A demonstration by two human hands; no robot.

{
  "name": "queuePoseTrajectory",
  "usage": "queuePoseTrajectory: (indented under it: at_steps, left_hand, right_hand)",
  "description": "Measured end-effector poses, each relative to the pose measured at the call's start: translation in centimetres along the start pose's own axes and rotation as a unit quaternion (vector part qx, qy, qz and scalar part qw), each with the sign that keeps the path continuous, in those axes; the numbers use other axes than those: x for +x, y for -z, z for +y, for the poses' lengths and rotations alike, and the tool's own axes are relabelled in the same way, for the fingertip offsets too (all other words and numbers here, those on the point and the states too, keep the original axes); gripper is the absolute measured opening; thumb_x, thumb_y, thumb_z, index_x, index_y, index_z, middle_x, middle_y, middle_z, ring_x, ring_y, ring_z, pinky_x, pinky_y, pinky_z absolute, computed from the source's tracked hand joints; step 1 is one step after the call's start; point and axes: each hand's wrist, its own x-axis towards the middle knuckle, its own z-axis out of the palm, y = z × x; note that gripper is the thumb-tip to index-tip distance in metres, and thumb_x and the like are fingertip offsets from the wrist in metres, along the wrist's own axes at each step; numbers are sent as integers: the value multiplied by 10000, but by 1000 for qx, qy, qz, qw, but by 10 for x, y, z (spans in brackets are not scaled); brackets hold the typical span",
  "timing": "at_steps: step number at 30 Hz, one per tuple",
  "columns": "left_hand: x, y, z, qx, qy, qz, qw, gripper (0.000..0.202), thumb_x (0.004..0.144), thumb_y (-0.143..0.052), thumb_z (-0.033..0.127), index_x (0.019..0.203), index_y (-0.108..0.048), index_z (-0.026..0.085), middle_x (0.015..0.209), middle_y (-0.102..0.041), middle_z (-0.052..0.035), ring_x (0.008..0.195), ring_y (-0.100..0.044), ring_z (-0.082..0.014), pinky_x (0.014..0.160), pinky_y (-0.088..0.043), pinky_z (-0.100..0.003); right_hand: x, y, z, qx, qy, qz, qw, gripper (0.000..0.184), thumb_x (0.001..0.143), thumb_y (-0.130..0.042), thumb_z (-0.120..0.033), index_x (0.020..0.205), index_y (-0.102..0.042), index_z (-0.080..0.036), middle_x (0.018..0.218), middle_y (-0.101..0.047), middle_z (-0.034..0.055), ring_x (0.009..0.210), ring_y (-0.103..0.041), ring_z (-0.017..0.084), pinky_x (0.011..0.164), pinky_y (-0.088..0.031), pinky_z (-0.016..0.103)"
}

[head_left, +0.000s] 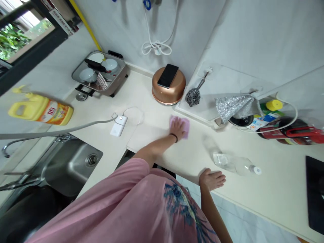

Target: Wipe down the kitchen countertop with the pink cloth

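Note:
My left hand point(177, 128) reaches across the cream worktop point(157, 101) and presses down on a pink cloth point(185, 125), fingers laid over it; a dark band circles the wrist. Nearer to me, my right hand point(212, 179) lies flat and open on the front edge of the worktop, holding nothing. Just right of it a clear plastic bottle point(235, 164) with a white cap lies on its side. Beyond the cloth a copper pot point(168, 89) stands upside down with a black phone point(168, 75) on top.
A steel scourer point(192, 97) and a silver cloth point(234, 106) lie at the back right beside a wire rack of bottles point(278, 118). A white charger point(118, 125), yellow detergent bottle point(40, 109), bowl tray point(100, 72) and sink point(71, 165) are left. A black hob point(315, 192) is far right.

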Motion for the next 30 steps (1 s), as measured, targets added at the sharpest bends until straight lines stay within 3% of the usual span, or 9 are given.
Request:
queuePoseTrajectory:
  at_steps: [4, 8, 11, 15, 19, 21, 24, 27, 30]
  left_hand:
    - [-35, -42, 75, 25, -225, -28, 974, 778, 952, -563, 505, 1652, -428, 194, 1764, -257, -98, 1654, -75, -328, 1346, -26, -532]
    - [-40, -44, 81, 36, -311, -38, 949, 748, 960, -570, 517, 1639, -446, 229, 1762, -272, -78, 1649, -130, -305, 1340, -50, -512]
    - [-14, -20, 42, 24, -265, -34, 963, 715, 977, -559, 483, 1633, -451, 222, 1764, -267, -76, 1648, -129, -300, 1340, -56, -498]
    - [19, 25, -48, 2, -112, -6, 994, 699, 993, -532, 511, 1626, -457, 224, 1767, -262, -64, 1652, -81, -307, 1341, -67, -500]
    - [25, 55, -121, 1, 38, 35, 999, 769, 983, -545, 514, 1635, -401, 134, 1769, -226, -133, 1637, -17, -394, 1295, -61, -641]
    - [22, 53, -129, 3, 60, 41, 997, 764, 998, -511, 509, 1622, -397, 85, 1753, -253, -165, 1620, -5, -458, 1247, -74, -732]
    - [16, 32, -105, 6, 110, 24, 994, 714, 1015, -449, 528, 1588, -453, 102, 1705, -370, -142, 1601, -57, -507, 1203, -93, -810]
    - [7, 9, -75, -1, 154, -2, 988, 739, 1020, -398, 554, 1591, -436, 87, 1698, -384, -146, 1592, -109, -500, 1223, -45, -809]
    - [-3, 3, -69, -18, 133, 8, 991, 781, 1025, -382, 567, 1618, -388, 58, 1738, -294, -162, 1612, -38, -464, 1256, -2, -759]
  right_hand:
    - [0, -2, 3, 1, -1, 2, 1000, 858, 941, -405, -607, 1627, -373, -93, 1664, -332, 323, 1582, -241, 497, 1244, -158, 772]
    - [0, -2, 4, -6, 1, -3, 1000, 840, 955, -408, -578, 1637, -348, -93, 1666, -321, 328, 1585, -228, 497, 1233, -160, 789]
    - [0, 0, 3, -22, 7, -17, 1000, 826, 958, -406, -538, 1643, -319, -84, 1663, -310, 342, 1581, -227, 508, 1212, -188, 809]
    - [0, 3, -1, -55, 14, -18, 998, 806, 968, -389, -497, 1617, -328, -24, 1640, -316, 379, 1559, -264, 523, 1175, -249, 823]
    - [0, 2, -2, -68, 23, -5, 997, 774, 976, -388, -485, 1592, -369, -16, 1624, -357, 370, 1539, -301, 516, 1176, -270, 805]
    - [0, 2, -1, -68, 24, -3, 997, 765, 973, -396, -474, 1597, -366, -32, 1627, -359, 362, 1536, -304, 514, 1168, -276, 811]
    - [0, 0, 1, -72, 22, -4, 997, 760, 971, -394, -458, 1603, -358, -36, 1632, -350, 363, 1539, -300, 512, 1161, -281, 817]
    - [0, -1, 3, -79, 21, -6, 997, 770, 974, -385, -466, 1605, -354, -26, 1637, -345, 360, 1545, -296, 510, 1181, -269, 802]
    - [1, -1, 3, -85, 17, -10, 996, 774, 972, -388, -463, 1608, -348, -24, 1640, -345, 357, 1550, -293, 507, 1196, -267, 786]
